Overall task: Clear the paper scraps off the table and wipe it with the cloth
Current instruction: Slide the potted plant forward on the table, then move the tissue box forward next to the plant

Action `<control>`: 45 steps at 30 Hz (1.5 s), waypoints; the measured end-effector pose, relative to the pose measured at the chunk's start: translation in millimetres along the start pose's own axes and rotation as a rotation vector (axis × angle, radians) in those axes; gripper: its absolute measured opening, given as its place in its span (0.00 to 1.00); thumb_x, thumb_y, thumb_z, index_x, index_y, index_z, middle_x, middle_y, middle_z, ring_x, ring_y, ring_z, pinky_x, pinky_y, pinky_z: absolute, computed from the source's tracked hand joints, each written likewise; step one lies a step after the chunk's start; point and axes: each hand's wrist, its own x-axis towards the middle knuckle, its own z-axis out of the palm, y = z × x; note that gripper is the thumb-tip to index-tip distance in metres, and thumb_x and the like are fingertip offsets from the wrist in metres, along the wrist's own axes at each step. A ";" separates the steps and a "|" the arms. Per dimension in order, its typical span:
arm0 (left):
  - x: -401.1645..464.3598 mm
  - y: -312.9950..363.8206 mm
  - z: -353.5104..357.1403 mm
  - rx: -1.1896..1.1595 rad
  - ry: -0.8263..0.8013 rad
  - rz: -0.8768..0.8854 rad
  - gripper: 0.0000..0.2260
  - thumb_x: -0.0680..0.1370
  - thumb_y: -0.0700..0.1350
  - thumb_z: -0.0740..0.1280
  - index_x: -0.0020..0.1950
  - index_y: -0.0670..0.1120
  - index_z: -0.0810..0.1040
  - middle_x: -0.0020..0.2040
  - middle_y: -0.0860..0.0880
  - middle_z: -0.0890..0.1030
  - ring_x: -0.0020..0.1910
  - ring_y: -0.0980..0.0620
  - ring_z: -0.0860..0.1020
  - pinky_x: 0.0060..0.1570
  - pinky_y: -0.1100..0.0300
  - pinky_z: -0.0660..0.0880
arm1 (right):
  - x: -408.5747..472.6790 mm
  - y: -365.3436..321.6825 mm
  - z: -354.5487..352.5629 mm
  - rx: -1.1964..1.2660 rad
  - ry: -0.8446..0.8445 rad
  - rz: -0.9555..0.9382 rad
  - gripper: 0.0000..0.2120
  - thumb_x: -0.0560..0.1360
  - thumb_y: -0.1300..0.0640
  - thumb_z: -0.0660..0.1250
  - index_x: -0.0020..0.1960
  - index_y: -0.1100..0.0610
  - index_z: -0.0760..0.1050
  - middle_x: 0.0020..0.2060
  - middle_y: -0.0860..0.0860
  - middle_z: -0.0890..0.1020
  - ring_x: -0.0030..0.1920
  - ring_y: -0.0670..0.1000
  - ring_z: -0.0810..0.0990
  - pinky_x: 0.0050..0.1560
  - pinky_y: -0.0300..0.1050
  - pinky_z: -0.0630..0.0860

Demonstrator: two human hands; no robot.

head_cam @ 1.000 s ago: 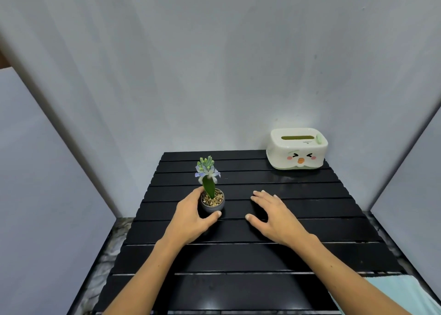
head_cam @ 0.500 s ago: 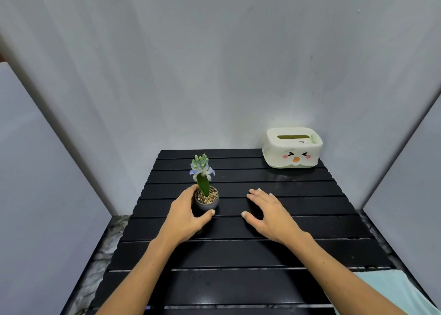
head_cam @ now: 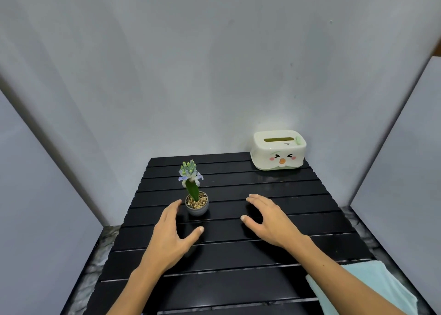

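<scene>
A black slatted table (head_cam: 238,255) fills the lower half of the view. No paper scraps show on it. A light blue cloth (head_cam: 372,283) lies at the table's near right corner, partly under my right forearm. My left hand (head_cam: 171,238) hovers open just left of and below a small potted plant (head_cam: 196,201), apart from the pot. My right hand (head_cam: 269,219) rests open on the slats to the right of the plant, fingers spread, holding nothing.
A white tissue box with a cartoon face (head_cam: 278,150) stands at the far right corner against the wall. Grey walls close in on the back and both sides. A marbled floor edge (head_cam: 95,255) shows left of the table.
My left hand has let go of the plant pot and drawn back toward me with fingers apart. The pot stays standing. My right hand has barely moved.
</scene>
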 end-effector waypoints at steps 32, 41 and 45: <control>104.3 114.8 119.2 -0.094 -0.176 0.048 0.45 0.69 0.71 0.67 0.79 0.51 0.57 0.77 0.52 0.62 0.75 0.53 0.63 0.71 0.49 0.66 | 30.2 107.9 -89.4 0.083 0.213 0.262 0.42 0.71 0.32 0.65 0.77 0.53 0.58 0.75 0.51 0.65 0.73 0.51 0.65 0.71 0.48 0.64; 180.8 121.3 164.9 -0.159 -0.129 0.060 0.45 0.69 0.65 0.72 0.79 0.50 0.56 0.77 0.48 0.64 0.73 0.48 0.65 0.70 0.47 0.67 | 94.1 150.8 -96.3 0.150 0.275 0.364 0.52 0.66 0.29 0.68 0.78 0.55 0.54 0.77 0.54 0.62 0.74 0.55 0.65 0.71 0.57 0.66; 195.0 126.1 175.6 -0.197 -0.083 0.088 0.37 0.68 0.64 0.73 0.71 0.51 0.65 0.67 0.51 0.74 0.65 0.51 0.73 0.63 0.51 0.74 | 104.4 156.7 -92.6 0.209 0.281 0.295 0.43 0.64 0.31 0.71 0.73 0.50 0.64 0.68 0.50 0.74 0.66 0.51 0.73 0.64 0.49 0.73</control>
